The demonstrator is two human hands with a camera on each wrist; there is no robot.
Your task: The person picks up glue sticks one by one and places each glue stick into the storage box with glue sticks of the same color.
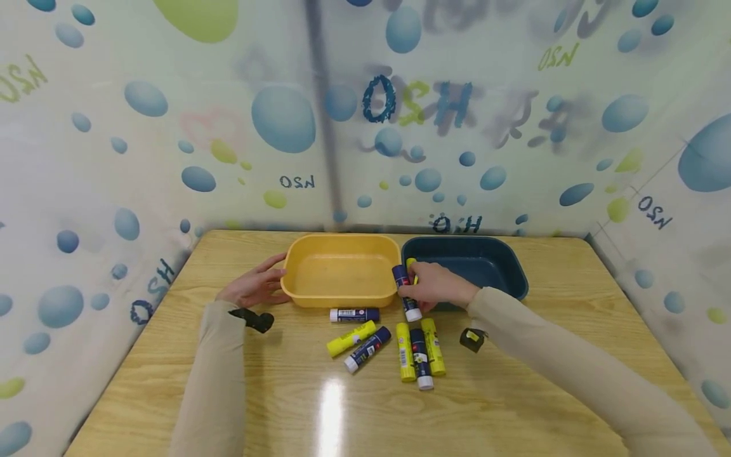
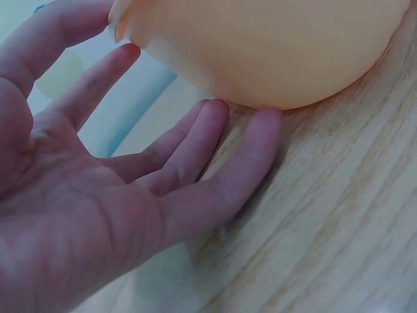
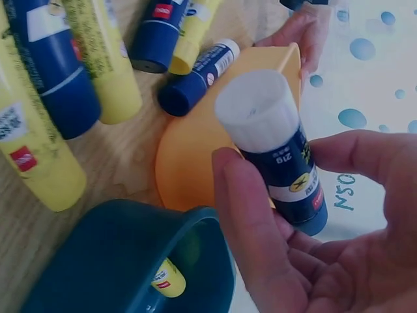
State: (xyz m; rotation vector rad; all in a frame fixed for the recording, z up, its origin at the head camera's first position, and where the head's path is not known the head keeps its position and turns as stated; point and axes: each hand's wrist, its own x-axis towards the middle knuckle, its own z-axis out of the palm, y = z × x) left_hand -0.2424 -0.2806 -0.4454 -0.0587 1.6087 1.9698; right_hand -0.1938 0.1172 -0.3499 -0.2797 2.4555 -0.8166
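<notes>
My right hand (image 1: 436, 284) pinches a dark blue glue stick (image 3: 287, 166) with a white cap, above where the two basins meet. Beneath it in the right wrist view, a yellow glue stick (image 3: 171, 282) shows inside the dark teal basin (image 1: 516, 273). My left hand (image 1: 254, 285) is at the left side of the orange basin (image 1: 339, 301), its spread fingers (image 2: 251, 147) touching the wall and rim. Below the basins lie a blue glue stick (image 1: 354, 315), a yellow one (image 1: 351, 339) and another blue one (image 1: 368, 350).
Further right on the wooden table (image 1: 297, 406), a blue glue stick (image 1: 421, 358) lies between two yellow ones (image 1: 405, 352). Black wrist devices (image 1: 472, 339) sit by both sleeves. A patterned curtain wall (image 1: 228, 127) rises behind the basins.
</notes>
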